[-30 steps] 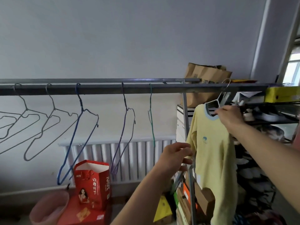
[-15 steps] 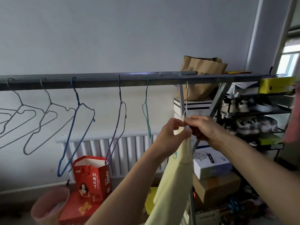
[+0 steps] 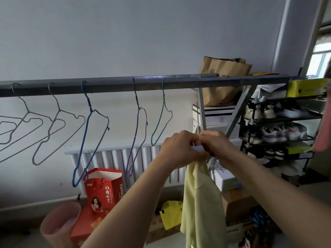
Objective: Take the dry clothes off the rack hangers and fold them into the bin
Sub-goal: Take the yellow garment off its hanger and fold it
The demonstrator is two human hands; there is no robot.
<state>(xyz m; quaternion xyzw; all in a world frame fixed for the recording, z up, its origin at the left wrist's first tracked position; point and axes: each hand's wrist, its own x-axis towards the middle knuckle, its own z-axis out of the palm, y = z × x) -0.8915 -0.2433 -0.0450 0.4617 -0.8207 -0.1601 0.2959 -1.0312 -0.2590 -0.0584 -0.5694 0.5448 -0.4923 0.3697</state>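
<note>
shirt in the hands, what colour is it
Pale yellow shirt, with a light blue collar trim; head view.

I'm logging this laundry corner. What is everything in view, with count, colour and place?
rack bar: one, grey, across the frame
wire hangers: at least six, bare; grey at left, then blue, purple, green
shirt: one, pale yellow, hanging from both hands
gift bag: one, red, on the floor
bin: one, pink, bottom left
radiator: one, white, on the wall
paper bag: one, brown, atop boxes
shoe rack: one, black, right
left hand: gripping the shirt top
right hand: gripping it too
</note>
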